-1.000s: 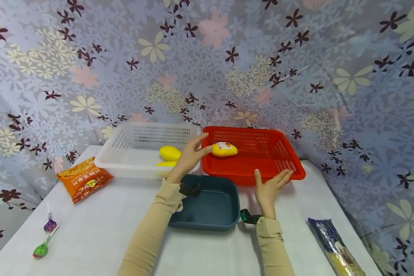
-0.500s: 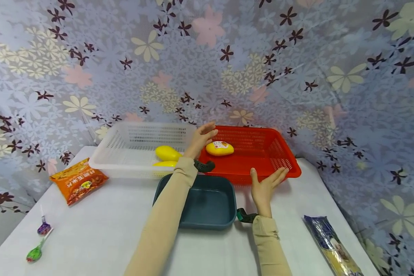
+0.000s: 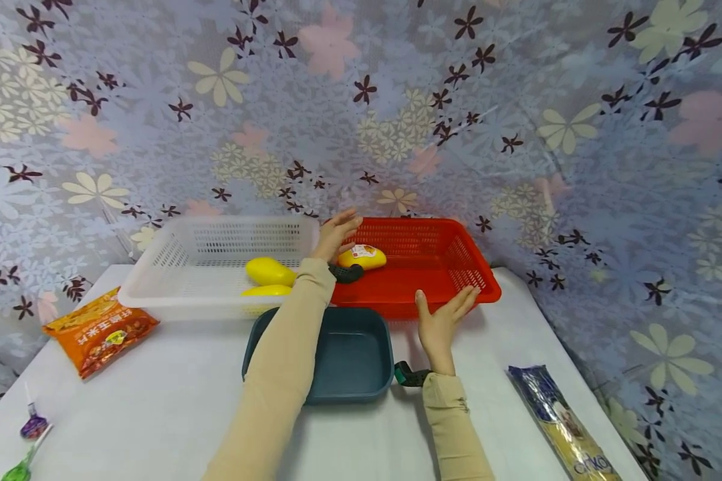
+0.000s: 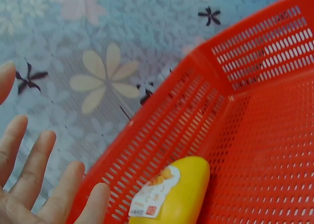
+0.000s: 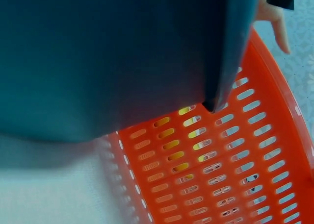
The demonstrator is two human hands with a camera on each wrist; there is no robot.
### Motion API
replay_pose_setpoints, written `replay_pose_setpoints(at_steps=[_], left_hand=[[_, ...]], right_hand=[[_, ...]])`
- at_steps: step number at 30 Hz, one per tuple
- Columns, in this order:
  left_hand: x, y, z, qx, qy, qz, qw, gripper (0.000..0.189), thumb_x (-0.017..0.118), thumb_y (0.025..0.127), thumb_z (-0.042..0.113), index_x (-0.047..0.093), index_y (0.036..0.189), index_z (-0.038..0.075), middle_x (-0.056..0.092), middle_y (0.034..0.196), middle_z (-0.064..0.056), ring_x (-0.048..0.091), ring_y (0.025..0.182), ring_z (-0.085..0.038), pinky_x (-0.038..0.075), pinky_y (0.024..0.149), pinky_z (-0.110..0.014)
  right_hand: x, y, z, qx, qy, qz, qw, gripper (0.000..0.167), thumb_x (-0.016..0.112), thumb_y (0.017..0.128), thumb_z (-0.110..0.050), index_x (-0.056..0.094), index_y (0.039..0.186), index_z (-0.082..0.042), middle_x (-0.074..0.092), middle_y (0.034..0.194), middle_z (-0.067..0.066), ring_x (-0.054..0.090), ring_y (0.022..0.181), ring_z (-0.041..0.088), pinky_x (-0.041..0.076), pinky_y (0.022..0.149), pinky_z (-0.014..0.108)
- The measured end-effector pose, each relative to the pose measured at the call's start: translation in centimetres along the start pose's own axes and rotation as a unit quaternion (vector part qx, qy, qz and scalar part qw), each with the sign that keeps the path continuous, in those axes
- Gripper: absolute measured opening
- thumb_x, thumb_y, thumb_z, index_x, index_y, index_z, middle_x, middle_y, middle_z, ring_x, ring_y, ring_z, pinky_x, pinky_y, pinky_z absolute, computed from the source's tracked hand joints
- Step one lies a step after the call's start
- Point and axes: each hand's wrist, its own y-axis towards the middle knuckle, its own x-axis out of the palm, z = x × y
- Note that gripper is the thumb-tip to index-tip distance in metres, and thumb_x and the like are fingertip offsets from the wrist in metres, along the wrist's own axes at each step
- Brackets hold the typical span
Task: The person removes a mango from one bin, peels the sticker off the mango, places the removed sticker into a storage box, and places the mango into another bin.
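Observation:
A red perforated basket [image 3: 424, 267] stands at the back of the table, with a yellow mango [image 3: 367, 258] bearing a white label inside. My left hand [image 3: 339, 234] is at the basket's left end, fingers spread and holding nothing. The left wrist view shows these fingers [image 4: 66, 192] beside the slotted wall, with the labelled mango [image 4: 184, 194] just to their right. At the front right of the basket, my right hand [image 3: 444, 327] has straight fingers against the front wall and its thumb raised. In the right wrist view, a dark teal bin [image 5: 113, 62] covers part of the basket.
Left of the red basket stands a white basket [image 3: 180, 294] holding two yellow fruits [image 3: 269, 271]. The teal bin [image 3: 351, 361] sits in front, partly under my left sleeve. An orange snack bag [image 3: 102, 331] and lollipops [image 3: 34, 426] lie left; a pasta packet [image 3: 559, 421] lies right.
My left hand has moved right and back, from over the gap between the baskets to the red basket's left end. My right hand stays at its front wall. The head view has shifted right.

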Motion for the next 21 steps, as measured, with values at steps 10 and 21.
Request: replay_pose_setpoints(at_steps=[10,21], left_hand=[[0.2,1.8,-1.5,-0.018,0.061,0.025,0.9976,0.057,0.061,0.095,0.028,0.043,0.147,0.014,0.038,0.155,-0.008,0.032,0.144,-0.029,0.028,0.117,-0.05],[1.6,3.4,-2.6,0.03,0.126,0.054,0.9901,0.059,0.066,0.092,0.03,0.046,0.145,0.013,0.036,0.156,-0.008,0.035,0.141,-0.03,0.032,0.115,-0.046]], right_hand=[[0.2,-0.4,0.1,0.002,-0.002,0.001,1.0,0.104,0.064,0.092,-0.035,-0.014,0.153,-0.003,-0.018,0.16,0.017,-0.013,0.149,0.036,0.011,0.12,0.057],[-0.2,-0.3,0.0,0.01,0.017,0.007,0.9998,0.103,0.065,0.092,-0.031,-0.015,0.154,-0.007,-0.019,0.16,0.014,-0.015,0.149,0.034,0.014,0.119,0.056]])
